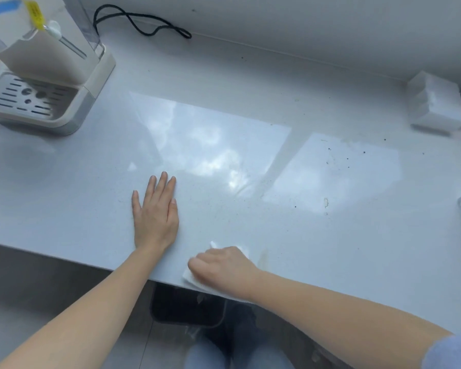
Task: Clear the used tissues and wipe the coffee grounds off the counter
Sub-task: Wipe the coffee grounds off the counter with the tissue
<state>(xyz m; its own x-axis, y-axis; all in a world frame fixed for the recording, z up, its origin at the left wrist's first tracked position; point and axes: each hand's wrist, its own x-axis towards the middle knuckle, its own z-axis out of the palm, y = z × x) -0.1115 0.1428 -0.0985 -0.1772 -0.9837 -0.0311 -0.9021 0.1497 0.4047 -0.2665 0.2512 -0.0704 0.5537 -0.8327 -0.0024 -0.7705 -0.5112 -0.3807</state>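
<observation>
My right hand [222, 267] presses a white tissue [190, 278] flat against the front edge of the pale grey counter [330, 249]; part of the tissue hangs over the edge. My left hand [155, 214] lies flat on the counter to the left, fingers together, holding nothing. Dark coffee grounds [346, 155] are scattered as small specks on the right half of the counter, with a few more near the back wall. A faint brownish smear [263, 258] shows just right of the tissue.
A beige coffee machine [45, 75] with a drip tray stands at the back left, its black cord [144, 25] looping along the wall. A white tissue pack [437, 107] sits at the back right. A dark bin [186, 307] stands on the floor below the counter edge.
</observation>
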